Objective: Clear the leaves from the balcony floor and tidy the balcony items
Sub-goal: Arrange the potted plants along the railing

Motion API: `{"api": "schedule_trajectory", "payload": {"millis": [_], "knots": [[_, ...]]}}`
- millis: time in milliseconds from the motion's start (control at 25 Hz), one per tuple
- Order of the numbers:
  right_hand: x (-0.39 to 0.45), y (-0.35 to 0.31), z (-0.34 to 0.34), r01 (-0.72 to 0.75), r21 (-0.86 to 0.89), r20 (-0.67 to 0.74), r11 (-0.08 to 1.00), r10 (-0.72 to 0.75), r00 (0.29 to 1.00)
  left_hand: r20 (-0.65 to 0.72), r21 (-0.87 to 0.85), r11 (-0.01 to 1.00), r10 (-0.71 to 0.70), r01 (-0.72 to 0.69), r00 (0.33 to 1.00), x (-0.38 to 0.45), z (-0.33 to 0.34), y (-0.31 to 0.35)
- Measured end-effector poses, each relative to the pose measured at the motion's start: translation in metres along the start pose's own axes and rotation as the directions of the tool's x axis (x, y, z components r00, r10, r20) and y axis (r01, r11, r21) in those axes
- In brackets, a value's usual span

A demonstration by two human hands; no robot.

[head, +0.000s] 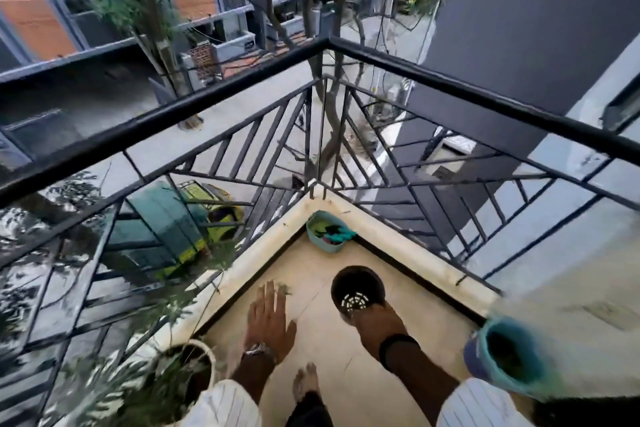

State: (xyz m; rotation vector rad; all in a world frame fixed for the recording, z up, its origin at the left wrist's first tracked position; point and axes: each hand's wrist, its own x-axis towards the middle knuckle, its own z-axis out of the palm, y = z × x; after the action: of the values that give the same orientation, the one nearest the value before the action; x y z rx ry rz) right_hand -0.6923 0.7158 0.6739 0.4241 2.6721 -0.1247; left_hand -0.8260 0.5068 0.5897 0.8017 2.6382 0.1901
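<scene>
1. Head view, nearest to me: white round planter w/ a thin-leaved green plant (188, 362) at bottom left, blurred teal and blue plastic pot (512, 357) at bottom right on the ledge side.
2. My left hand (268, 317) is flat, fingers straight, palm down over the cream tiled balcony floor (311, 274), holding nothing.
3. My right hand (375, 321) grips the near rim of a dark round plastic pot with a slotted white base (356, 291), mouth tipped toward me.
4. Key relation, I judge: small green leaf scrap (284, 289) lies just past the left fingertips, left of the dark pot. Left hand is nearer; sweep goes rightward into the pot.
5. Farther: small teal plastic basket w/ clips (327, 230) in the corner, under the black metal railing (242, 87).
</scene>
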Motion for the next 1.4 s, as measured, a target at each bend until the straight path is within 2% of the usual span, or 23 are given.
{"api": "schedule_trajectory", "payload": {"millis": [240, 280, 480, 600, 720, 760, 960, 1040, 1160, 1280, 1400], "knots": [[0.11, 0.075, -0.055, -0.015, -0.074, -0.024, 0.997, 0.013, 1.0, 0.005, -0.057, 0.996, 0.068, -0.067, 0.998, 0.134, -0.043, 0.043], [0.128, 0.081, -0.061, 0.015, -0.074, 0.05, 0.997, -0.011, 0.999, 0.021, -0.054, 0.996, 0.076, -0.075, 0.997, 0.149, -0.045, 0.046], [0.245, 0.117, -0.086, 0.192, -0.118, 0.166, 0.974, -0.171, 0.971, 0.065, 0.004, 0.998, 0.061, -0.062, 0.996, 0.224, -0.048, 0.044], [0.335, 0.14, -0.077, 0.288, -0.086, 0.108, 0.954, -0.279, 0.954, 0.078, 0.005, 1.0, -0.013, 0.013, 0.997, 0.277, -0.042, 0.032], [0.427, 0.151, -0.058, 0.285, -0.047, 0.063, 0.957, -0.282, 0.957, 0.018, 0.056, 0.996, -0.065, 0.064, 0.998, 0.349, -0.033, 0.018], [0.448, 0.152, -0.052, 0.272, -0.028, 0.061, 0.962, -0.27, 0.961, 0.041, 0.037, 0.996, -0.087, 0.086, 0.995, 0.368, -0.032, 0.017], [0.529, 0.162, 0.03, 0.289, 0.055, 0.163, 0.956, -0.294, 0.942, 0.1, 0.002, 0.982, -0.188, 0.188, 0.977, 0.422, 0.039, 0.012], [0.558, 0.166, 0.088, 0.303, 0.073, 0.238, 0.95, -0.312, 0.92, 0.168, -0.017, 0.976, -0.213, 0.219, 0.963, 0.438, 0.087, 0.007], [0.601, 0.164, 0.175, 0.375, 0.024, 0.312, 0.927, -0.364, 0.878, 0.176, -0.025, 0.979, -0.194, 0.201, 0.965, 0.459, 0.167, -0.006], [0.659, 0.144, 0.265, 0.435, 0.024, 0.336, 0.9, -0.418, 0.844, 0.25, -0.042, 0.976, -0.196, 0.212, 0.948, 0.483, 0.25, -0.033], [0.724, 0.111, 0.33, 0.431, 0.072, 0.281, 0.9, -0.432, 0.857, 0.258, -0.043, 0.982, -0.166, 0.183, 0.952, 0.497, 0.305, -0.06]]}}
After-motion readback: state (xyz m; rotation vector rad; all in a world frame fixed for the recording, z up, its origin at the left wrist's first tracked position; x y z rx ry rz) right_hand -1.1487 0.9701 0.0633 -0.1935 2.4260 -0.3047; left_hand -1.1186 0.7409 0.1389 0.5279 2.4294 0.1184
